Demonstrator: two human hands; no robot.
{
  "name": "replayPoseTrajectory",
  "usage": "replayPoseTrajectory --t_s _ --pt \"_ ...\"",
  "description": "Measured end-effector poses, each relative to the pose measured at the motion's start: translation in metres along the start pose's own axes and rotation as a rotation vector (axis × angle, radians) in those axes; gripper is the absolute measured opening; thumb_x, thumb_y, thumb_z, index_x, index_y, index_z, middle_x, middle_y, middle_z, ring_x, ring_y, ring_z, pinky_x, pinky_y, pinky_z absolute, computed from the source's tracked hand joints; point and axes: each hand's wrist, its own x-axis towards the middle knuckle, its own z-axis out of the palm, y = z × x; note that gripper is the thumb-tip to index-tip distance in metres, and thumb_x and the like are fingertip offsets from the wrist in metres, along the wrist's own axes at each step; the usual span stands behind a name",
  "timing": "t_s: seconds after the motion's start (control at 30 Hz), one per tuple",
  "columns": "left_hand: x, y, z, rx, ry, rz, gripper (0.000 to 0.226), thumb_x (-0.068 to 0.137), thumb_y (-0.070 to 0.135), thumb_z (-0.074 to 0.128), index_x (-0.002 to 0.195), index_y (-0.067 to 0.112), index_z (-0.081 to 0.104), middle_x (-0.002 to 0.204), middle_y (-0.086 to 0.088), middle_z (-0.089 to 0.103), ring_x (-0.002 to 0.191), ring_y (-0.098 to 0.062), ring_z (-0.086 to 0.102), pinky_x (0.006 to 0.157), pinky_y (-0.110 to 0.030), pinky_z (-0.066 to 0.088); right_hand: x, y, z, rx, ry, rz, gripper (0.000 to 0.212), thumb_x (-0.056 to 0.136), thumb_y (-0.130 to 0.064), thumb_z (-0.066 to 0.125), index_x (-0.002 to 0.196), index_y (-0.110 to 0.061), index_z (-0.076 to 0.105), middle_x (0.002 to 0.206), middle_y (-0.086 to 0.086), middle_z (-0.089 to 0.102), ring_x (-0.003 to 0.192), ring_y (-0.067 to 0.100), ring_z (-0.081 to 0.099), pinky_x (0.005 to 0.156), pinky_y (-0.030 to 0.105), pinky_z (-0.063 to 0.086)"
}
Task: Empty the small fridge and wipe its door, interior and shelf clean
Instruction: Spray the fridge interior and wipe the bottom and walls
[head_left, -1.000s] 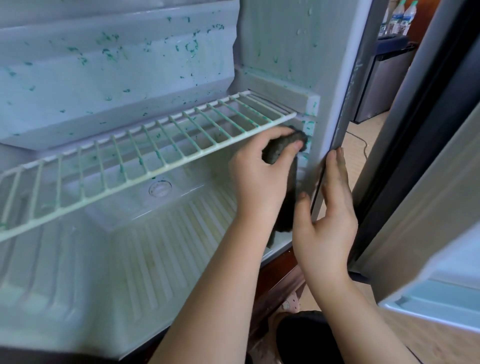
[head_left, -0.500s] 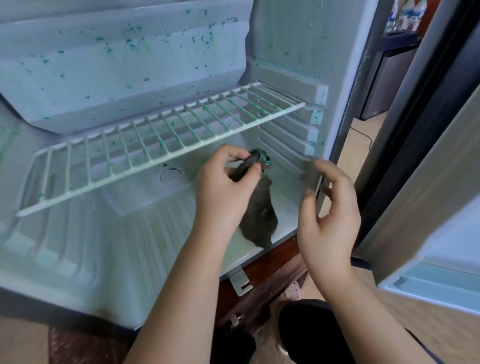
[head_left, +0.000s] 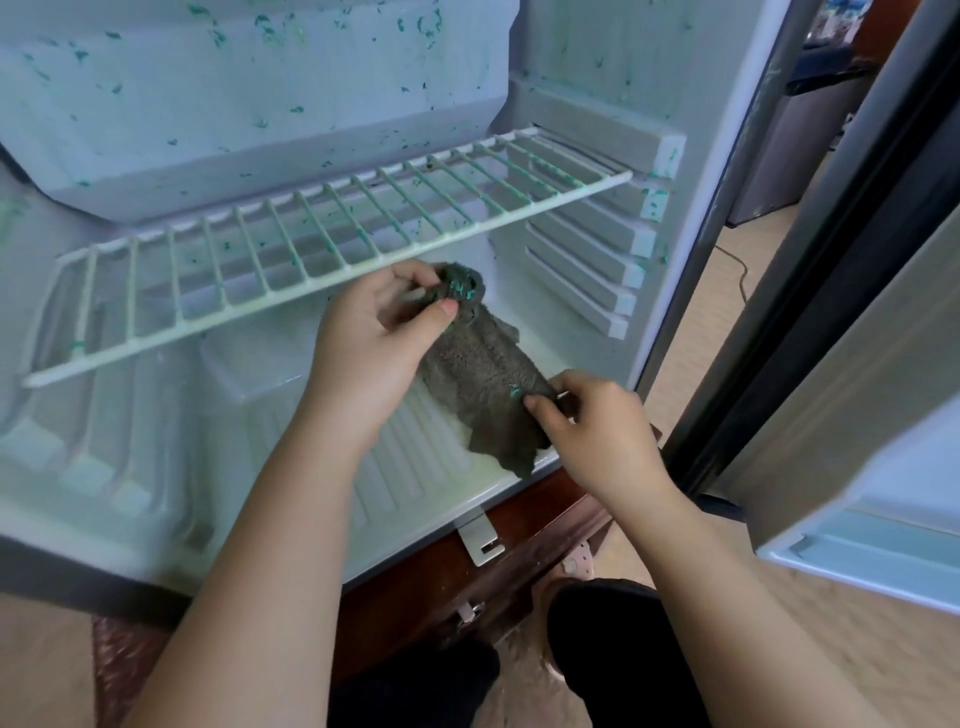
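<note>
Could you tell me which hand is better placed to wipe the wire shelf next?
Probably the left hand: it grips the bunched end of the cloth close by the wire shelf, while the right hand only pinches its lower edge, farther down.

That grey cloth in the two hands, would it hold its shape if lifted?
Probably floppy: the cloth sags and folds between the left hand and right hand. Likely light, since fingertip pinches hold it.

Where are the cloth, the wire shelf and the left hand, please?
cloth (head_left: 483, 379), head view, middle of the grey fabric.
wire shelf (head_left: 452, 238), head view, front rail.
left hand (head_left: 363, 353), head view, back of hand.
</note>
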Motion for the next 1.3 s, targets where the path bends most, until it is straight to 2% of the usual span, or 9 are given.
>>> replayPoseTrajectory --t_s 0.13,0.23,0.37,0.47,0.63,0.87,1.07,1.2,1.3 --pt "-0.002 -0.01 -0.002 0.658 0.015 0.264 0.023 0.076 0.008 0.075 0.081 0.028 0.064 0.094 0.006 0.062 0.078 -0.016 0.063 0.076 -0.032 0.051 -0.004 -0.003 -0.008 0.402 0.05 0.129 0.011 0.086 -0.03 0.069 0.083 -0.02 0.066 0.067 0.001 0.069 0.064 0.014 0.065 0.066 0.03 0.049" --pt "-0.011 -0.007 0.018 0.553 -0.162 0.219 0.021 0.077 0.008 0.075 0.081 0.027 0.066 0.081 0.011 0.061 0.071 -0.011 0.063 0.068 -0.02 0.046 -0.009 -0.013 -0.009 0.81 0.021 0.168 0.006 0.088 -0.017 0.067 0.092 -0.013 0.067 0.078 0.007 0.072 0.074 0.013 0.068 0.075 0.026 0.053" --pt "-0.016 0.001 0.028 0.353 -0.197 0.03 0.016 0.088 0.026 0.068 0.105 0.024 0.069 0.092 0.017 0.066 0.083 0.004 0.063 0.065 -0.002 0.042 -0.011 -0.022 -0.017 0.976 0.019 0.106 0.021 0.095 -0.005 0.049 0.101 -0.012 0.069 0.08 -0.007 0.074 0.078 0.001 0.068 0.069 0.013 0.051" --pt "-0.017 -0.002 0.032 0.336 -0.215 -0.013 0.035 0.077 0.034 0.078 0.107 0.028 0.061 0.094 0.017 0.063 0.084 0.003 0.061 0.071 -0.007 0.044 -0.013 -0.022 -0.02 0.898 -0.014 0.031 0.031 0.097 -0.002 0.041 0.11 -0.01 0.069 0.094 -0.004 0.074 0.087 -0.001 0.067 0.073 0.01 0.05" --pt "-0.01 -0.008 0.045 0.283 -0.103 0.001 0.026 0.079 0.013 0.076 0.081 0.034 0.06 0.079 0.004 0.07 0.066 -0.007 0.066 0.06 -0.011 0.046 -0.012 -0.015 -0.02 0.755 0.046 -0.071 0.028 0.094 -0.023 0.05 0.118 -0.024 0.066 0.107 -0.007 0.071 0.104 -0.001 0.062 0.088 0.015 0.048" --pt "0.003 0.018 0.076 0.108 0.131 0.121 0.027 0.079 0.017 0.078 0.072 0.033 0.058 0.069 0.015 0.066 0.061 0.001 0.062 0.061 -0.015 0.047 -0.018 -0.009 -0.021 0.476 0.584 -0.199 0.023 0.095 -0.012 0.051 0.108 -0.02 0.067 0.102 -0.011 0.067 0.098 0.005 0.063 0.08 0.02 0.05" --pt "0.012 0.017 0.116 0.134 0.185 0.292 0.013 0.081 0.015 0.07 0.094 0.015 0.071 0.083 0.008 0.07 0.077 -0.013 0.068 0.073 -0.031 0.055 -0.019 -0.004 -0.026 0.426 0.707 -0.273 0.032 0.091 0.0 0.048 0.12 -0.012 0.056 0.119 -0.004 0.058 0.116 0.008 0.054 0.094 0.03 0.048" --pt "0.006 0.009 0.117 0.255 0.165 0.52 0.023 0.08 0.001 0.064 0.102 0.006 0.072 0.104 0.007 0.065 0.094 -0.013 0.062 0.081 -0.03 0.053 -0.015 -0.002 -0.019 0.315 0.7 -0.279 0.051 0.091 0.006 0.047 0.141 0.003 0.037 0.151 0.012 0.034 0.143 0.016 0.028 0.116 0.026 0.024" --pt "0.003 0.008 0.117 0.334 0.119 0.638 0.028 0.078 -0.006 0.061 0.101 0.005 0.073 0.107 -0.002 0.069 0.097 -0.019 0.062 0.089 -0.023 0.047 -0.007 0.004 -0.02 0.278 0.618 -0.217 0.062 0.091 0.004 0.042 0.149 0.001 0.021 0.158 0.011 0.017 0.146 0.01 0.011 0.115 0.014 0.01"
